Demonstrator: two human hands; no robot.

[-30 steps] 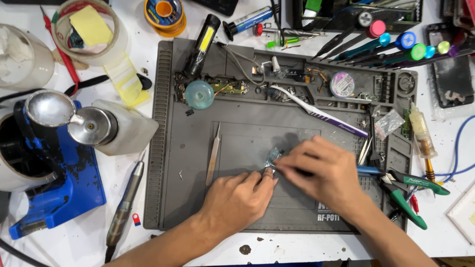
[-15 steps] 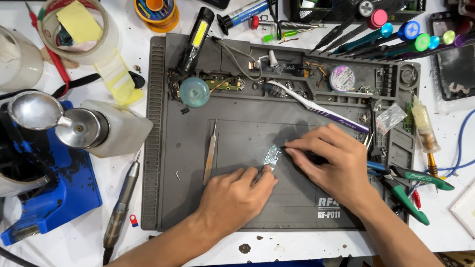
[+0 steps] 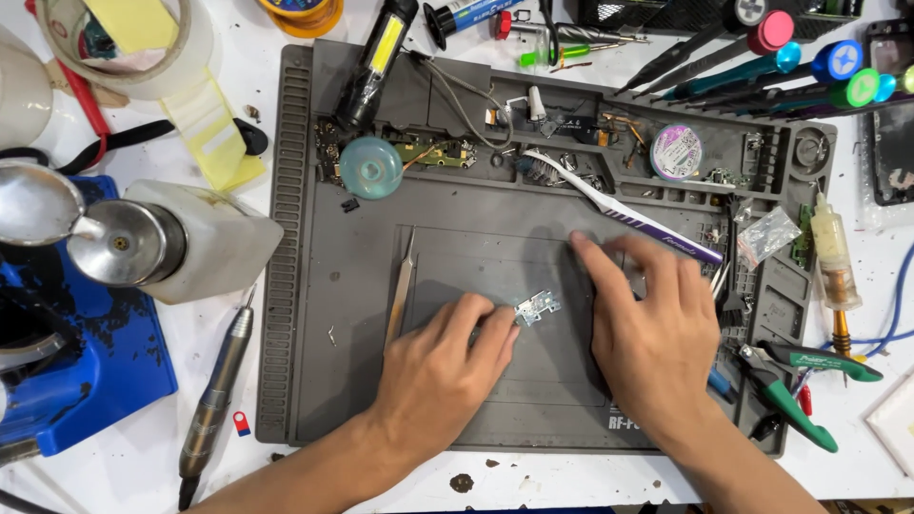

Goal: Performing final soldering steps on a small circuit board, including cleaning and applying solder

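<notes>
Left hand (image 3: 443, 366) fingertips pin the small metal part (image 3: 537, 307) mid grey mat (image 3: 314, 381) — pressing down, not grasping. Right hand (image 3: 655, 328) flat and open just beside it, apart. Tweezers (image 3: 401, 297) left of left hand — untouched.

White bench (image 3: 286, 481), speckled with dark flecks; grey work mat (image 3: 333, 381) spread across the middle; at 9 o'clock, blue stand (image 3: 105, 381) carrying shiny metal cups, with a milky plastic bottle (image 3: 224, 243) lying just beside it; at 8 o'clock, slim grey rotary handpiece (image 3: 217, 385) laid along the mat's edge, small red chip (image 3: 241, 424) near it; at 11 o'clock, tape roll (image 3: 114, 76) with a yellow strip trailing off; at 12 o'clock, black-and-yellow torch (image 3: 379, 62) overlapping the mat's rim; at 1 to 2 o'clock, coloured-cap screwdrivers (image 3: 790, 71) fanned out; at 4 o'clock, green-handled cutters (image 3: 795, 405), blue cable (image 3: 893, 309) close by.
</notes>
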